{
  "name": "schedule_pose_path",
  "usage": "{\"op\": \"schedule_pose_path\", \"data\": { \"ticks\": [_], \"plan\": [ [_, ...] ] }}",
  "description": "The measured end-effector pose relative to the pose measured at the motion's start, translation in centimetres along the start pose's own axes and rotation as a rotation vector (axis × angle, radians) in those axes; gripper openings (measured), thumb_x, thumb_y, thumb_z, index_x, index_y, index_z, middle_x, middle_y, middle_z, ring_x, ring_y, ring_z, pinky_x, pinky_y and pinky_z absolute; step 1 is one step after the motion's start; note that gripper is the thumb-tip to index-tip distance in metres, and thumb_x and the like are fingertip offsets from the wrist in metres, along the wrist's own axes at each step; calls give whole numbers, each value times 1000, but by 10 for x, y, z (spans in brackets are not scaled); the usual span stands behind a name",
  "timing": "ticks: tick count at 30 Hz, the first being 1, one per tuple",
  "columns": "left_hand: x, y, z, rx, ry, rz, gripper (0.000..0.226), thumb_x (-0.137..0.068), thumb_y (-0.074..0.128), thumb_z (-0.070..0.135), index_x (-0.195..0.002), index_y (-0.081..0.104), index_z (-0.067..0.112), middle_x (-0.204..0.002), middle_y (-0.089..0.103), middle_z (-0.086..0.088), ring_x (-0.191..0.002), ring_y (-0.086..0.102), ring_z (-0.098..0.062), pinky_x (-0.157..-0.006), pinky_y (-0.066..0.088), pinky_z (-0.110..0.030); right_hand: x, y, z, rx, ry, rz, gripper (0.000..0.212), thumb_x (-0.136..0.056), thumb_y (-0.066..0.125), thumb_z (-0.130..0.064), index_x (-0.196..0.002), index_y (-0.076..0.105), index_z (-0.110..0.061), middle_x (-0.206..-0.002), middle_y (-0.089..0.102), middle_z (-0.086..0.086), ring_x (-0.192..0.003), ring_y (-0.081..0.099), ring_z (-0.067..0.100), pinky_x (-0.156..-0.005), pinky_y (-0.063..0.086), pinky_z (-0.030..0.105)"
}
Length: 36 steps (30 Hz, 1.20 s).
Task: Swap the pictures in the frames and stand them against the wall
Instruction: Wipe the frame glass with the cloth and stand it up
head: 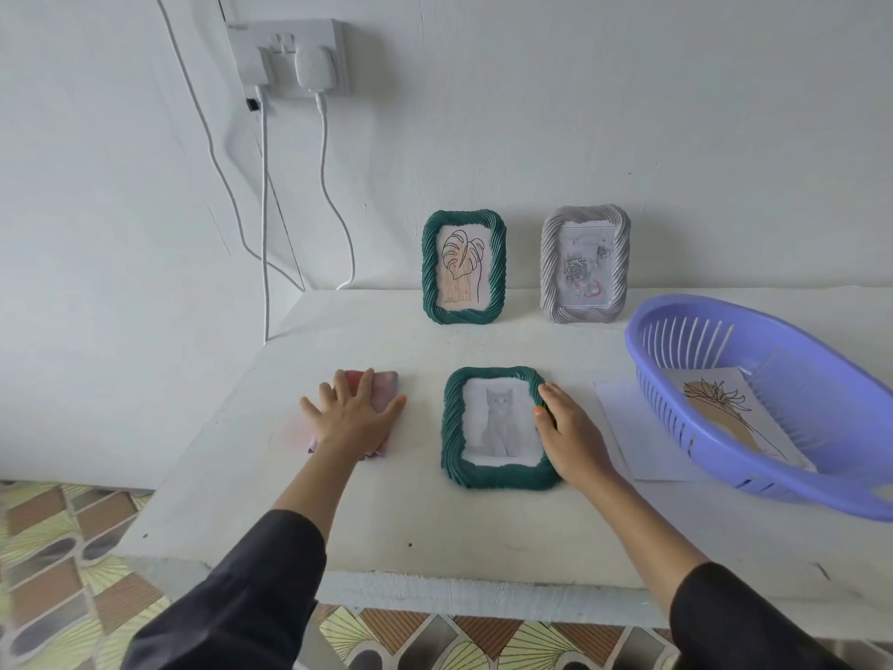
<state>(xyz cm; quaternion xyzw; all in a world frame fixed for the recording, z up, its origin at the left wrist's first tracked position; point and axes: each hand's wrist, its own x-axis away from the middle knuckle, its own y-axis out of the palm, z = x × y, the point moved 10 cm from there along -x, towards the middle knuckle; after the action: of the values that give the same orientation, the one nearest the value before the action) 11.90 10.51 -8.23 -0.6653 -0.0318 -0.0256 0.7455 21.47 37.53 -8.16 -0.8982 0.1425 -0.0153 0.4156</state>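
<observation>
cat frame (500,425): green, flat on table (435,534), face up, grey cat picture in it; takes the landmark role below
right hand (570,427): on the cat frame's right rim; thumb over the front of the rim, fingers down its outer side, a light pinch on the rim
left hand (355,418): well left of the cat frame, not touching it; fingers straight and spread, palm flat on cloth
cloth (384,382): pink, folded by the look of it; left of the cat frame, mostly under the left hand
gap: bare table between left hand and the cat frame's left rim
leaf frame (464,268): green, behind the cat frame, upright against wall, leaf line drawing in it
grey frame (584,265): behind and right of the cat frame, upright against wall, rose picture in it, beside the leaf frame but apart
sheet (623,418): white paper, flat, just right of the cat frame, its far side under the basket
basket (676,408): purple, slotted, right of the cat frame, beyond the sheet
drawing (720,403): plant sketch on paper, lying inside the basket
socket (290,55): on wall, far behind and left of the cat frame, two plugs in, cables hanging down
</observation>
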Motion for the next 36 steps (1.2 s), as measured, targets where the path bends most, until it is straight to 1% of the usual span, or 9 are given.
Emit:
{"op": "schedule_pose_path", "data": {
  "ticks": [3,6,10,13,17,24,29,33,36],
  "plan": [
    [9,-17,17,30,41,142,65,-91,18,63,-147,16,31,-158,1,-6,-147,-3,-28,-112,-14,-57,2,-5,6,54,57,21,54,-98,37,-31,-146,25,-9,-157,17,4,-145,15,16,-118,14,30],
    [29,-25,54,75,144,222,58,-95,20,56,-142,33,24,-155,17,-7,-146,6,-27,-114,-11,-54,8,-5,14,180,129,-10,57,-97,36,-39,-144,28,-8,-157,12,7,-145,13,21,-119,12,35],
    [52,7,88,102,172,59,49,-99,23,42,-127,53,15,-146,31,-9,-140,16,-27,-116,-4,-52,10,1,16,210,135,-2,54,-96,38,-38,-140,37,-6,-155,21,13,-144,17,24,-118,14,37],
    [55,14,90,213,117,26,41,-99,30,34,-122,55,11,-139,39,-7,-134,25,-28,-117,8,-47,9,-5,12,170,85,112,33,-91,48,-31,-100,61,-2,-123,54,18,-120,46,33,-100,36,41],
    [49,9,78,466,2,-57,31,-93,47,30,-108,64,9,-129,52,-10,-122,40,-32,-105,35,-45,16,-17,7,26,59,234,28,-84,59,-23,-64,46,-9,-79,55,9,-82,53,27,-68,39,33],
    [62,-10,68,1354,-107,-155,32,-84,64,6,-108,44,15,-95,61,-5,-77,63,-20,-65,58,-34,11,-4,6,-706,185,129,29,-86,60,-6,-115,61,-8,-103,68,7,-93,63,23,-86,51,37],
    [47,-36,51,1601,-58,-196,34,-83,56,-5,-110,45,13,-88,61,-11,-69,60,-24,-57,54,-33,-15,15,-33,-1168,241,-132,25,-81,67,-12,-101,54,-11,-79,62,8,-70,58,21,-62,47,28],
    [15,-57,30,1663,21,-185,31,-82,52,-8,-101,46,16,-79,61,-11,-65,54,-27,-55,48,-33,-47,43,-87,-1168,158,-453,89,-45,89,-36,-116,53,5,-103,57,28,-97,55,29,-96,43,47],
    [-17,-71,9,1660,50,-170,30,-82,50,-10,-100,45,14,-79,61,-11,-63,55,-27,-52,49,-31,-78,60,-124,-1163,128,-513,51,-65,75,-15,-112,58,-3,-103,66,19,-93,62,27,-92,48,42]
  ]
}}
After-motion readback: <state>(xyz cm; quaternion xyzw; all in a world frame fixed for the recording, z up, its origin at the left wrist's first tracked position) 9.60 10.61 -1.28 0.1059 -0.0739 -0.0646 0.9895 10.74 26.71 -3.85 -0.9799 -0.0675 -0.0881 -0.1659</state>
